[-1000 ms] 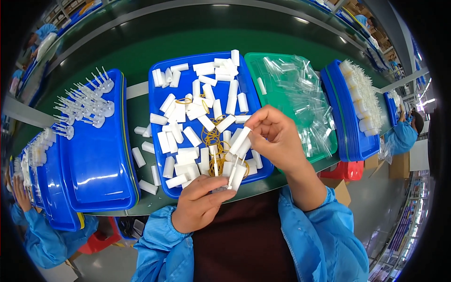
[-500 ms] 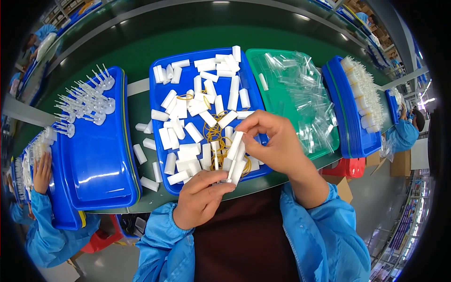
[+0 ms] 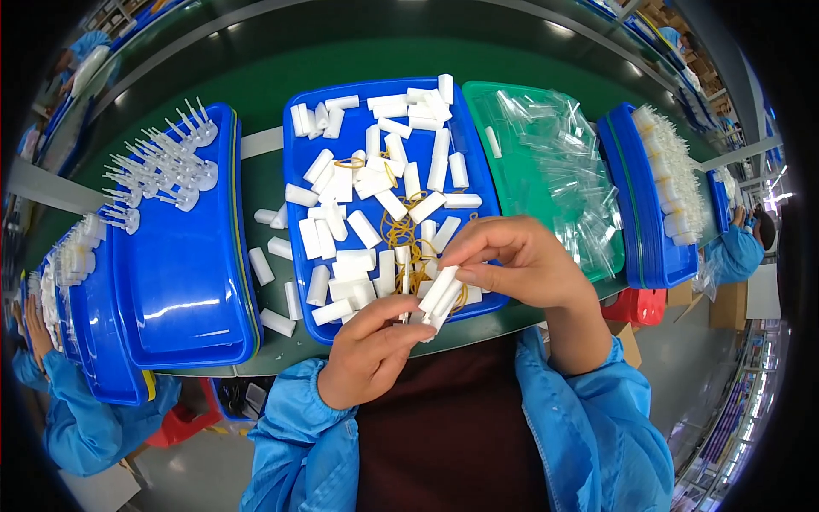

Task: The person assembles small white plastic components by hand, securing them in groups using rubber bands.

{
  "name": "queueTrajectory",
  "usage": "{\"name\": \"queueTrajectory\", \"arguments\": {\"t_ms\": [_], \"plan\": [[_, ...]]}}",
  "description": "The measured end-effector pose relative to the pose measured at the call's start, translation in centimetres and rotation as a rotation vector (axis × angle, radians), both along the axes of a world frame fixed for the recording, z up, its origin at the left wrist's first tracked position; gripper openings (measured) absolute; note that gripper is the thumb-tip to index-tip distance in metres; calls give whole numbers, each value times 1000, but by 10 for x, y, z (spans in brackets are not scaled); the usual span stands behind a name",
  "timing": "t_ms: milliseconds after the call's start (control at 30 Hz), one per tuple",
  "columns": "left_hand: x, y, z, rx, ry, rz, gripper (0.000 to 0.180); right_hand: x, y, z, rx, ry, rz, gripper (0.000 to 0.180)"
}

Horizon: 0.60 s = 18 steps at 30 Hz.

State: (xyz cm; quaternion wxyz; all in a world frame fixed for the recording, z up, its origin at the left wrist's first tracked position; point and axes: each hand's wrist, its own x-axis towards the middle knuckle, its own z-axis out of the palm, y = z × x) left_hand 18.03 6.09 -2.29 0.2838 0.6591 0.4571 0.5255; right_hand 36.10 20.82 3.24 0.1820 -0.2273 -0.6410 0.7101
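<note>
Both my hands closed on a small bundle of white tubes, low over the near edge of the middle blue tray

Since a second ago my right hand (image 3: 525, 264) has dropped toward my left hand (image 3: 371, 354); fingers of both are clamped on the white tubes (image 3: 437, 297) between them, so I judge the bundle gathered. Yellow rubber bands (image 3: 401, 235) lie in the middle blue tray (image 3: 294, 179); green tray (image 3: 512, 171) to its right

- Factory assembly line: long green conveyor belt (image 3: 256, 94).
- Blue parts trays (image 3: 183, 282) hold bulk white plastic pieces (image 3: 375, 183).
- Neighbouring workers wear matching blue smocks (image 3: 734, 256).
</note>
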Motion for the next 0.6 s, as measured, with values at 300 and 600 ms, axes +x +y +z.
{"name": "queueTrajectory", "arguments": {"t_ms": [300, 600], "plan": [[-4, -6, -10, -144, -315, 53, 31, -15, -12, -1, 196, -85, 23, 15], [-16, -14, -9, 59, -195, 163, 29, -60, 20, 6, 711, -273, -6, 13]]}}
